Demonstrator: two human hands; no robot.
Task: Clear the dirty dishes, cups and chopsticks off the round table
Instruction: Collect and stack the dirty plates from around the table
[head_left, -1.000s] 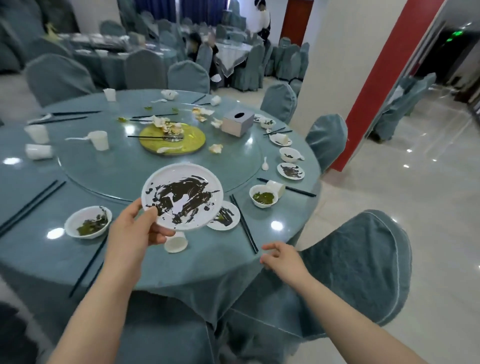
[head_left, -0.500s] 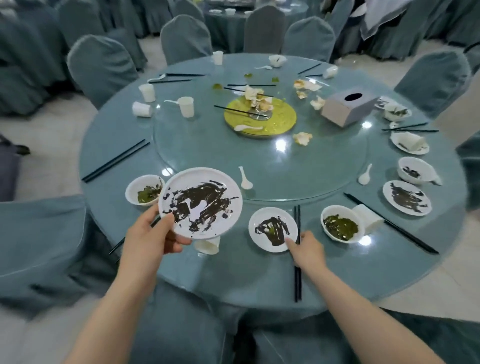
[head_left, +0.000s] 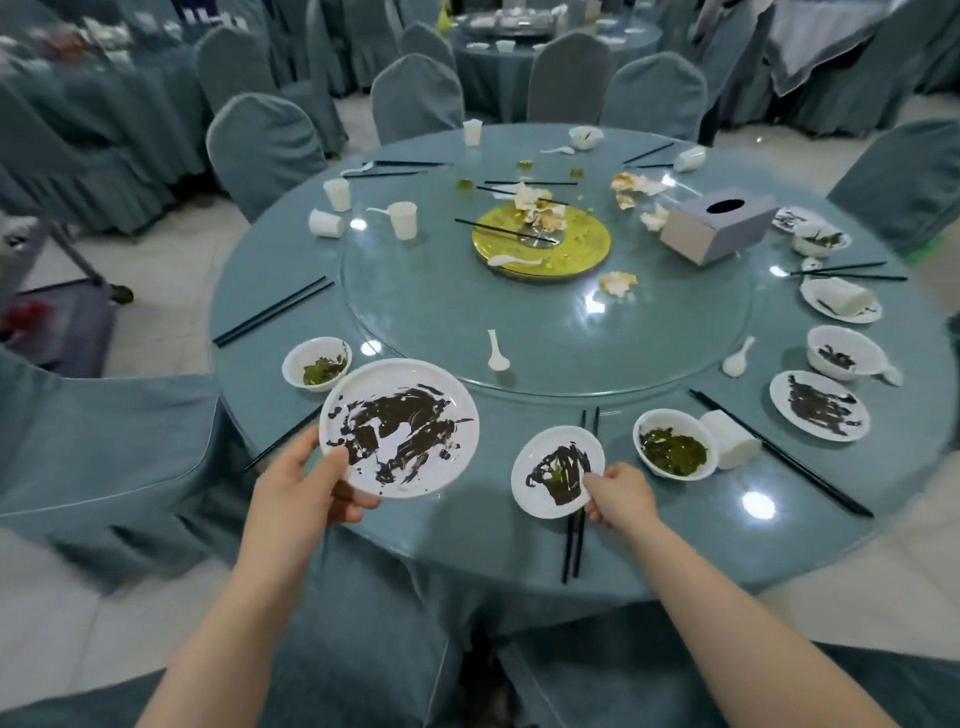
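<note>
My left hand (head_left: 304, 488) grips the near rim of a large white plate (head_left: 399, 427) smeared with dark sauce, held above the near edge of the round table (head_left: 675, 535). My right hand (head_left: 621, 493) pinches the right rim of a small sauce-stained plate (head_left: 557, 472) lying on the table. A pair of black chopsticks (head_left: 574, 540) lies under and beside that small plate. A white bowl with green leftovers (head_left: 674, 451) stands just right of it, with a tipped white cup (head_left: 730, 439) beside it. Another bowl with greens (head_left: 317, 362) sits left of the big plate.
More dirty plates and bowls (head_left: 818, 405) line the right edge. Cups (head_left: 403, 220), spoons (head_left: 497, 352), chopsticks (head_left: 272, 312), a yellow dish (head_left: 571, 244) and a tissue box (head_left: 719, 228) are on the table and its glass turntable. Covered chairs (head_left: 104, 441) ring the table.
My right hand moved from the table's edge to the small plate and now pinches its rim. My view swung left and down over the table. The left hand keeps holding the large plate.
</note>
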